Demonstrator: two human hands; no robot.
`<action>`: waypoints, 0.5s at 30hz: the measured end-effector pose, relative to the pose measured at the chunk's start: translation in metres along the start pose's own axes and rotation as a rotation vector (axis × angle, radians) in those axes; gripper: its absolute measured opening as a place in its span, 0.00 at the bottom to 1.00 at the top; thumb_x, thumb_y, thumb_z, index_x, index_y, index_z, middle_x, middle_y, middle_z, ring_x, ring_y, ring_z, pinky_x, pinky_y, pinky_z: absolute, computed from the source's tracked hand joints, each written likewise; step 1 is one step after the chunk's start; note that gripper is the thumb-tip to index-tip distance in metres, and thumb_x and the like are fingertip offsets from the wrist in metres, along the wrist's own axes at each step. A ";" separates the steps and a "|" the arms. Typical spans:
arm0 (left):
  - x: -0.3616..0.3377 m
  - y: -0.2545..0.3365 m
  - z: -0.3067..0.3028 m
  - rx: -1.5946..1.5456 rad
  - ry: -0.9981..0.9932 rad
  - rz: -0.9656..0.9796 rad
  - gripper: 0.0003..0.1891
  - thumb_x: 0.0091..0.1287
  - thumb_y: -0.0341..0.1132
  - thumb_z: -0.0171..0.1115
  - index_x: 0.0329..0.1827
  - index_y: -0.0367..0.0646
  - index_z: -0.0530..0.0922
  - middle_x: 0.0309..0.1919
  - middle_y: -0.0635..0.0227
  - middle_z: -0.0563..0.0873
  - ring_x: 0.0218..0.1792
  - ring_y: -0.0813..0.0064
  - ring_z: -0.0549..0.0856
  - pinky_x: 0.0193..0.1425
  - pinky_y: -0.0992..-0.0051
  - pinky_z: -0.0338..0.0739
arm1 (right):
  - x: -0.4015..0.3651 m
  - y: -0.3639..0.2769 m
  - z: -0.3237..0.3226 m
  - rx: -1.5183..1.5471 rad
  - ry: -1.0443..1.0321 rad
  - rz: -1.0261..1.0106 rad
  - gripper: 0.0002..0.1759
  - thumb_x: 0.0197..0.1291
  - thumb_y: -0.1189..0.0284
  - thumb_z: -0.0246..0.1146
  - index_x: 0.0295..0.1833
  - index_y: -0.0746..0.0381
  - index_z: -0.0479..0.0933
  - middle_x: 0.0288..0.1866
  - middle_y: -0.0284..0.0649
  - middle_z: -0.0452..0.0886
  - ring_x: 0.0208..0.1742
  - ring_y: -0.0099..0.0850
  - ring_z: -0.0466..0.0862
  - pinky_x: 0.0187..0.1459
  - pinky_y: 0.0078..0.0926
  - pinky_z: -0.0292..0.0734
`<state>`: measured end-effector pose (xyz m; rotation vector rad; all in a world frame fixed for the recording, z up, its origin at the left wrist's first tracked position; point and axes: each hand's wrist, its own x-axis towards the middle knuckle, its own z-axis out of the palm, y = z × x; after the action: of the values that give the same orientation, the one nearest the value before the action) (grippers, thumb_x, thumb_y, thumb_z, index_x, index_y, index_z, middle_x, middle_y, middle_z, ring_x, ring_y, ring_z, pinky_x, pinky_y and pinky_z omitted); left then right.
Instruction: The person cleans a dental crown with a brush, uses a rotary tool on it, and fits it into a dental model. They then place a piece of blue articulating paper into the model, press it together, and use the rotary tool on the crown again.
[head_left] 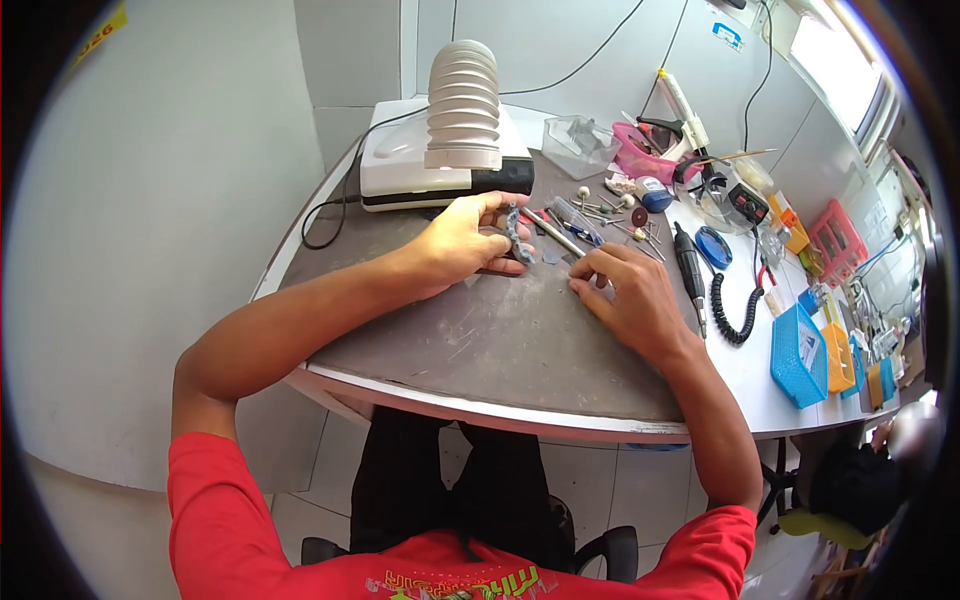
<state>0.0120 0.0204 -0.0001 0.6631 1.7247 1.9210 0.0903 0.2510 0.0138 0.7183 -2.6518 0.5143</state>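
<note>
Between the thumb and fingers of my left hand (465,243) is a small grey-blue curved piece (517,236) with a bumpy edge, shaped like a dental arch. It is held over the dark mat, in front of the ribbed hose mouth. My right hand (635,298) rests at the mat's right side, its fingers curled round the near end of a slim silver rod (556,232). The rod slants away to the left, its far end close to the curved piece. Small flat scraps (551,257) lie between the hands.
A white box (400,165) with a ribbed hose (464,105) stands behind. Burs and polishing tips (627,202) lie scattered beside a pink basket (640,150). A rotary handpiece (690,265) with coiled cord and a blue basket (798,355) are right. Another person (860,485) sits lower right.
</note>
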 end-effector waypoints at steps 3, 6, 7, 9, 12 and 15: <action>0.000 0.000 -0.002 0.009 -0.020 -0.005 0.27 0.68 0.20 0.52 0.72 0.36 0.62 0.50 0.64 0.76 0.53 0.73 0.81 0.59 0.71 0.84 | 0.000 -0.007 -0.002 0.021 0.071 -0.015 0.07 0.57 0.73 0.68 0.41 0.62 0.83 0.35 0.41 0.83 0.32 0.37 0.83 0.37 0.32 0.77; 0.000 -0.001 -0.001 -0.002 -0.022 -0.006 0.27 0.68 0.21 0.54 0.71 0.36 0.63 0.49 0.64 0.77 0.51 0.74 0.82 0.59 0.71 0.84 | 0.000 -0.011 -0.004 0.136 0.142 0.058 0.07 0.56 0.76 0.68 0.41 0.62 0.83 0.34 0.40 0.83 0.30 0.33 0.82 0.33 0.29 0.77; 0.001 -0.002 -0.001 -0.004 -0.019 -0.010 0.27 0.68 0.21 0.54 0.71 0.36 0.63 0.49 0.64 0.77 0.51 0.74 0.82 0.59 0.71 0.84 | 0.000 -0.009 -0.004 0.116 0.186 -0.010 0.07 0.56 0.78 0.68 0.41 0.63 0.83 0.34 0.40 0.83 0.29 0.32 0.82 0.31 0.28 0.77; 0.002 -0.003 -0.001 0.013 -0.019 -0.008 0.26 0.69 0.22 0.56 0.71 0.36 0.63 0.48 0.64 0.77 0.49 0.76 0.82 0.59 0.72 0.84 | 0.000 -0.008 -0.004 0.108 0.270 -0.067 0.06 0.55 0.80 0.68 0.40 0.63 0.84 0.34 0.39 0.82 0.28 0.30 0.81 0.30 0.27 0.76; 0.000 0.000 0.001 0.043 0.000 -0.021 0.26 0.69 0.22 0.56 0.70 0.35 0.64 0.47 0.64 0.78 0.48 0.76 0.82 0.58 0.73 0.84 | 0.001 -0.007 -0.005 0.112 0.351 -0.031 0.07 0.55 0.79 0.69 0.40 0.64 0.84 0.33 0.39 0.82 0.27 0.31 0.80 0.29 0.27 0.75; 0.001 -0.001 -0.001 0.034 -0.019 -0.012 0.26 0.69 0.22 0.57 0.70 0.35 0.64 0.47 0.64 0.78 0.48 0.76 0.82 0.57 0.74 0.84 | -0.001 0.007 -0.004 0.019 0.166 -0.102 0.06 0.55 0.79 0.69 0.40 0.64 0.84 0.32 0.40 0.80 0.26 0.31 0.79 0.28 0.28 0.74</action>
<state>0.0111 0.0204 -0.0015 0.6795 1.7495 1.8748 0.0885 0.2591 0.0151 0.7769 -2.4467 0.5462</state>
